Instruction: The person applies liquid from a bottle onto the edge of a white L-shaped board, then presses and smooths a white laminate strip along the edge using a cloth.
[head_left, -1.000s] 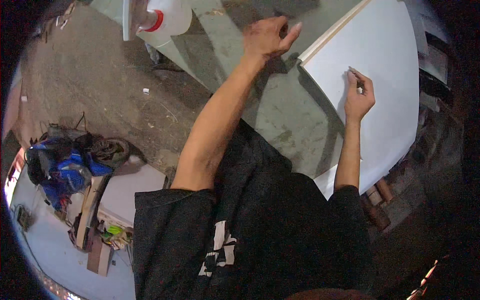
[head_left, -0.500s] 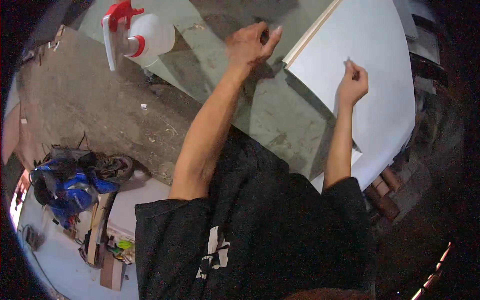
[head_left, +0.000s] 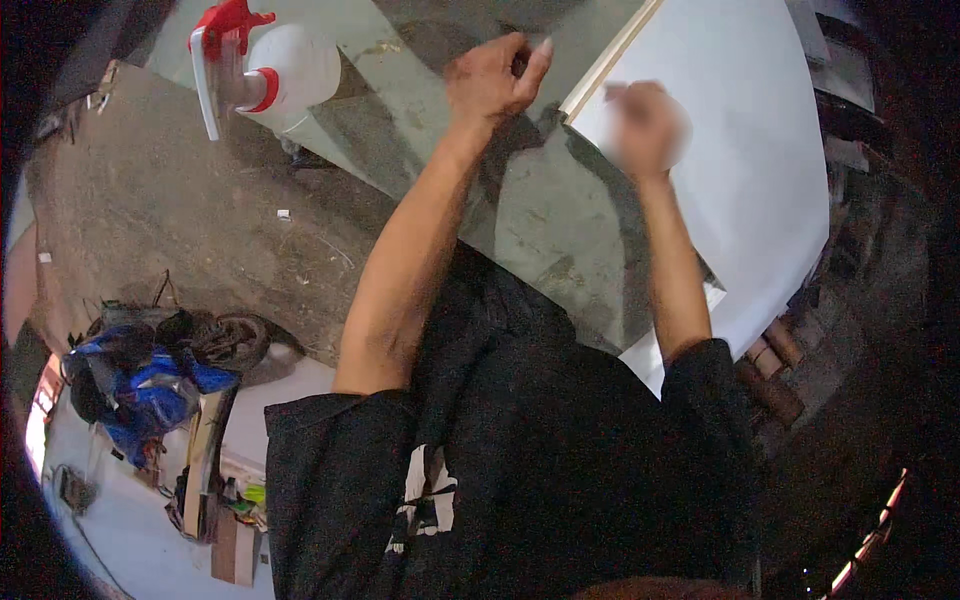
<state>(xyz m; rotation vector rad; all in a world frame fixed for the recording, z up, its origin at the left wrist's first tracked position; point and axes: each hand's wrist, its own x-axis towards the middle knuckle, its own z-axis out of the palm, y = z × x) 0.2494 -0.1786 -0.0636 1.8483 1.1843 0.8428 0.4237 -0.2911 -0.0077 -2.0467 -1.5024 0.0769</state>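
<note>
My left hand [head_left: 495, 80] is over the greenish-grey tabletop [head_left: 545, 215], left of a white panel [head_left: 745, 190] with a pale wood-coloured edge. Its fingers curl inward while the thumb points up and out; what they hold, if anything, is hidden. Over the panel's near left corner, my right hand [head_left: 650, 130] is smeared, so its fingers and anything in them cannot be made out. A white spray bottle [head_left: 295, 70] with a red and white trigger head stands left of my left hand.
A blue and black motorbike [head_left: 155, 380] stands at the left on the floor, near wooden strips [head_left: 205, 460] and clutter. Brown cylindrical pieces [head_left: 775, 365] lie beyond the panel's right side. A small white scrap [head_left: 284, 214] lies on the brown ground.
My right hand has moved left and slightly up across the panel, toward its wood-coloured edge. It was pinched before and is smeared now. My left hand has barely shifted.
</note>
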